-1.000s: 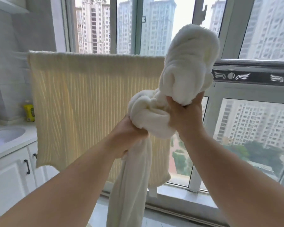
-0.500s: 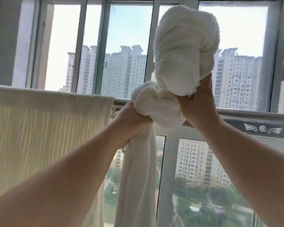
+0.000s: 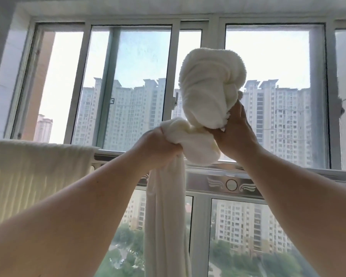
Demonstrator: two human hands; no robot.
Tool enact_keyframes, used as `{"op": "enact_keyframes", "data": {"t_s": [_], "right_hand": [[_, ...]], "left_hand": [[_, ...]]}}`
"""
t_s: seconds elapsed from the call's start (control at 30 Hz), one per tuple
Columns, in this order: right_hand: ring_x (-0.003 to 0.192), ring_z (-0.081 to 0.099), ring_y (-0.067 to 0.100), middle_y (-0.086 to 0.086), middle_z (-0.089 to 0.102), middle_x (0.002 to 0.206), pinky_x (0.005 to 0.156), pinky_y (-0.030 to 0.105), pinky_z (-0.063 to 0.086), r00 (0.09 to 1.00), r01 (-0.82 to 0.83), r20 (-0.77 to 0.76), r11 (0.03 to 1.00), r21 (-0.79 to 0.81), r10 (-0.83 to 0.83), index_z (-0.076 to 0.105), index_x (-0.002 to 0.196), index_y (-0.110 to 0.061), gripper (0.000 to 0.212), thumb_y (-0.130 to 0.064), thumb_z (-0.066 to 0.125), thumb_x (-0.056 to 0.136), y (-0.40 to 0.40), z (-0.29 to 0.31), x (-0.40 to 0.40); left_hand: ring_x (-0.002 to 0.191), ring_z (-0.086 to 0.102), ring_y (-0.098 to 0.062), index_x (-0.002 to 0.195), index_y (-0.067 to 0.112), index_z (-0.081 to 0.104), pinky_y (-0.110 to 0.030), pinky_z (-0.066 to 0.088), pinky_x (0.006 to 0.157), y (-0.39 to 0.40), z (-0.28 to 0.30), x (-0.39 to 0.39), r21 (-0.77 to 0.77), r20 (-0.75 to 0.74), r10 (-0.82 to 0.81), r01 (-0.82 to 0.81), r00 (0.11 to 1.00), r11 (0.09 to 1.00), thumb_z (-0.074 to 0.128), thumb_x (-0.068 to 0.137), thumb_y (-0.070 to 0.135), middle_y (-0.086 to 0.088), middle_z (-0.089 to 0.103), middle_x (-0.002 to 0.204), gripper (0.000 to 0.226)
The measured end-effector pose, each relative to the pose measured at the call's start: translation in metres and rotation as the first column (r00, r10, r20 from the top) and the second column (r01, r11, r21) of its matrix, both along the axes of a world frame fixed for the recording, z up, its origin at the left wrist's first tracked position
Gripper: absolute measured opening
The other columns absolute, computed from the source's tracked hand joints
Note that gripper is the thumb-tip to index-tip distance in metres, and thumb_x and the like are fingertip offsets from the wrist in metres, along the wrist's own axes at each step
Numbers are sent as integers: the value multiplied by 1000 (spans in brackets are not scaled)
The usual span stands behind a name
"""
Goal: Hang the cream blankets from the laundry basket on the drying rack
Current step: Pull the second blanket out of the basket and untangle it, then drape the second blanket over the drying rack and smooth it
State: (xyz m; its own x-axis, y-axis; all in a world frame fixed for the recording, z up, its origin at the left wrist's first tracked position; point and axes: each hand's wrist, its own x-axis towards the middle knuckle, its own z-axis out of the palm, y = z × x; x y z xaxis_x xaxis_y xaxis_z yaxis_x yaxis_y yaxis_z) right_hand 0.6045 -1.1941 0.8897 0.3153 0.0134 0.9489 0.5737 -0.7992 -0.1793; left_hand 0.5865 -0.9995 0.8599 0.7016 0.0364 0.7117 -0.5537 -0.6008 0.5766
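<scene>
I hold a bunched cream blanket (image 3: 208,86) up in front of the window. My left hand (image 3: 158,146) grips its twisted middle, and a long tail of the blanket hangs straight down below that fist. My right hand (image 3: 234,132) holds the big rolled-up lump from underneath, raised above head height. A second cream blanket (image 3: 32,176), ribbed, hangs spread out at the lower left; the bar beneath it is hidden. The laundry basket is out of sight.
A wide window with grey frames (image 3: 176,76) fills the view, with tower blocks outside. A metal rail with a winged ornament (image 3: 231,184) runs across behind my arms. A white wall (image 3: 0,66) stands at the left.
Both hands have lifted the bunched blanket higher and my view has tilted up and to the right. The hung blanket has slid to the lower left of the view. Both grips are unchanged.
</scene>
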Motion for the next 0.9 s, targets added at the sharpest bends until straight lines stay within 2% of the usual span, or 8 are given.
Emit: {"op": "enact_keyframes", "data": {"t_s": [0.17, 0.33, 0.4, 0.43, 0.5, 0.6, 0.77, 0.9], "right_hand": [[130, 42, 31, 2, 30, 151, 97, 50, 44, 980, 122, -147, 990, -77, -132, 4, 147, -28, 97, -54, 66, 76, 6, 24, 49], [89, 55, 18, 9, 57, 93, 94, 30, 47, 802, 224, -493, 936, -273, -336, 45, 117, -14, 35, -39, 47, 94, 7, 23, 100], [112, 51, 25, 15, 53, 122, 101, 40, 40, 719, 315, -413, 792, -523, -559, 38, 130, -11, 51, -49, 38, 95, 6, 13, 96], [123, 45, 32, 15, 43, 140, 101, 47, 37, 684, 413, -427, 797, -440, -591, 30, 139, -15, 62, -56, 35, 93, 9, 6, 99], [126, 43, 35, 13, 39, 144, 97, 49, 36, 778, 457, -345, 849, -264, -526, 31, 142, -20, 66, -59, 38, 90, 17, -1, 89], [108, 55, 20, 4, 60, 124, 84, 31, 42, 961, 147, -219, 983, -114, -169, 55, 124, -22, 45, -49, 49, 89, 30, -5, 73], [78, 57, 5, -5, 62, 96, 58, 17, 38, 897, -133, -430, 990, -45, 101, 61, 112, -34, 52, -69, 52, 75, 50, -23, 46], [69, 46, -7, -10, 52, 95, 47, 14, 35, 848, -133, -525, 987, -87, 67, 53, 122, -43, 54, -67, 56, 74, 51, -25, 34]], "left_hand": [[85, 62, -19, 91, 35, 50, -37, 52, 82, 8, 8, 51, 218, -105, 49, -25, 993, 976, 45, 62, 49, 5, 62, 86, 34], [70, 59, -5, 77, 38, 54, -27, 48, 61, 16, -3, 83, 280, -120, 49, -14, 992, 960, 36, 64, 58, 14, 60, 73, 30], [74, 61, -7, 89, 37, 60, -30, 51, 69, 16, -3, 88, 261, -74, 55, -34, 996, 965, 36, 65, 61, 14, 63, 77, 42], [80, 62, -11, 100, 36, 62, -33, 51, 75, 16, -3, 90, 278, -61, 65, -46, 996, 959, 37, 68, 63, 12, 66, 85, 49], [88, 61, -17, 115, 34, 60, -34, 49, 80, 14, -2, 91, 325, -46, 110, -89, 993, 941, 38, 72, 67, 4, 67, 100, 59], [85, 61, -18, 114, 31, 61, -32, 48, 74, 11, 2, 85, 329, -88, 143, -107, 986, 938, 45, 77, 66, 0, 68, 101, 54], [79, 68, -6, 93, 36, 65, -19, 53, 62, 19, 8, 70, 303, -295, -235, 324, 926, 896, 58, 81, 53, 9, 70, 90, 22], [102, 63, -9, 108, 29, 67, -30, 43, 97, 34, 6, 62, 206, -386, -393, 493, 835, 846, 66, 66, 34, 9, 73, 101, 42]]}}
